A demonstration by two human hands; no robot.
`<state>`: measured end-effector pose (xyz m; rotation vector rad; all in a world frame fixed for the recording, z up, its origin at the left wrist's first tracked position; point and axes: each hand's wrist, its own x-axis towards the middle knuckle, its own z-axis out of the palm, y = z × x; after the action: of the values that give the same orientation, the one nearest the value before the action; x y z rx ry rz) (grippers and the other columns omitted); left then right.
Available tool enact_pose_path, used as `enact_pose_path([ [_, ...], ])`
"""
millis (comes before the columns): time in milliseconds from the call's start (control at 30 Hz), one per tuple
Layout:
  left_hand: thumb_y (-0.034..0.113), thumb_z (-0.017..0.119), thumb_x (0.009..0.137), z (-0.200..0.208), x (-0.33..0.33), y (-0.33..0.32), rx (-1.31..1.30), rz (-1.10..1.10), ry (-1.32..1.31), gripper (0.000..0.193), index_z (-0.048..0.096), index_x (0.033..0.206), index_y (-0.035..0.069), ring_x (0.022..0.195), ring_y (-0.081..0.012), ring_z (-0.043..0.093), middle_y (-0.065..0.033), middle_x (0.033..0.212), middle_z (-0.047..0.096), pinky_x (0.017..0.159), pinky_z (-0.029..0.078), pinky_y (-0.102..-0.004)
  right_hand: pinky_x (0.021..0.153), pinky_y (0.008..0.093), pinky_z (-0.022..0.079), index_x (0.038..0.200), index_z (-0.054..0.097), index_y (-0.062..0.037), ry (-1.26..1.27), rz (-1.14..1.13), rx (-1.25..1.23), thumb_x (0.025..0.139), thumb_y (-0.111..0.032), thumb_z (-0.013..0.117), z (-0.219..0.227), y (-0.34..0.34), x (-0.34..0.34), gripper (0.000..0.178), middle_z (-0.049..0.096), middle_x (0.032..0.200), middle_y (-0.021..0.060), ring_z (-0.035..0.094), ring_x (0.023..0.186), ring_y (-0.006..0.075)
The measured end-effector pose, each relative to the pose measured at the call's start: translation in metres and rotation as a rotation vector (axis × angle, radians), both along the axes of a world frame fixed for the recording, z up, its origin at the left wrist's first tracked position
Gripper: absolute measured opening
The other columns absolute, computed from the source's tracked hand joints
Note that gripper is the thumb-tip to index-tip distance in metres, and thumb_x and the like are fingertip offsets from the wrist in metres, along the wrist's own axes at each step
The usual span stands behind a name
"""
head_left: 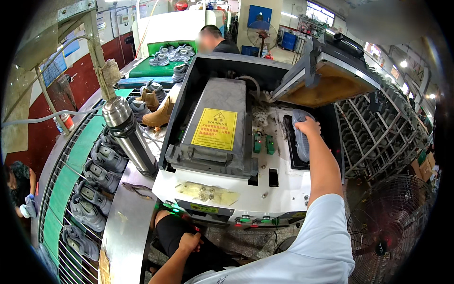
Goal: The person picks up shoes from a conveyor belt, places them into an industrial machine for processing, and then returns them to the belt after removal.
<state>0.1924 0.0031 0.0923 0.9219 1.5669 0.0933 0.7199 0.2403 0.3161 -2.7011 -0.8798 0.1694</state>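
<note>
My right hand reaches over the right bay of a white and black press machine. Its fingers are closed on a grey shoe, which lies on a dark pad with what looks like its sole upward. Above the bay, the machine's right lid is raised, showing a brown underside. The left lid, with a yellow warning label, is down. Lower in view, my left hand rests by my thigh with curled fingers; whatever they hold, if anything, is hidden.
A steel thermos stands left of the machine. Several grey shoes sit on a roller conveyor, with brown boots farther back. Another person is behind the machine, another at far left. A rack and floor fan stand right.
</note>
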Motion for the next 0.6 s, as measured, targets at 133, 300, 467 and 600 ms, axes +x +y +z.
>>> enact_pose_path([
  [133, 0.031, 0.051, 0.084, 0.001, 0.009, -0.008, 0.106, 0.009, 0.096, 0.037, 0.069, 0.073, 0.0, 0.048, -0.0173, 0.061, -0.0096, 0.057, 0.062, 0.048, 0.049, -0.0296, 0.103, 0.0441, 0.036, 0.141, 0.042, -0.0214, -0.067, 0.077, 0.029, 0.062, -0.044, 0.066, -0.006, -0.018, -0.014, 0.086, 0.042, 0.139, 0.0218, 0.042, 0.127, 0.0373],
  [300, 0.032, 0.051, 0.083, 0.007, 0.035, -0.006, 0.223, -0.309, 0.197, 0.035, 0.069, 0.078, 0.002, 0.064, -0.0253, 0.067, -0.0138, 0.071, 0.068, 0.062, 0.053, -0.0361, 0.102, 0.0437, 0.037, 0.129, 0.053, -0.0043, -0.419, 0.334, 0.242, 0.079, -0.05, 0.061, -0.049, -0.112, 0.005, 0.068, 0.046, 0.133, 0.0251, 0.044, 0.124, 0.0384],
  [467, 0.034, 0.052, 0.084, -0.016, 0.092, -0.02, 0.594, -0.641, -0.07, 0.035, 0.068, 0.091, 0.003, 0.084, -0.0372, 0.065, -0.0181, 0.089, 0.068, 0.076, 0.051, -0.0431, 0.088, 0.0413, 0.044, 0.108, 0.06, 0.0002, -0.409, 0.471, 0.766, 0.082, -0.016, 0.066, -0.102, -0.258, -0.005, 0.031, 0.061, 0.105, 0.0164, 0.056, 0.1, 0.034],
  [600, 0.034, 0.049, 0.09, -0.011, 0.167, -0.03, 0.632, -0.728, -0.404, 0.036, 0.064, 0.101, 0.003, 0.084, -0.0393, 0.062, -0.0206, 0.088, 0.066, 0.075, 0.049, -0.0439, 0.072, 0.0338, 0.045, 0.094, 0.057, -0.0017, 0.008, -0.309, 1.059, 0.09, -0.022, 0.054, -0.182, -0.366, 0.008, 0.021, 0.056, 0.087, 0.0072, 0.054, 0.077, 0.0224],
])
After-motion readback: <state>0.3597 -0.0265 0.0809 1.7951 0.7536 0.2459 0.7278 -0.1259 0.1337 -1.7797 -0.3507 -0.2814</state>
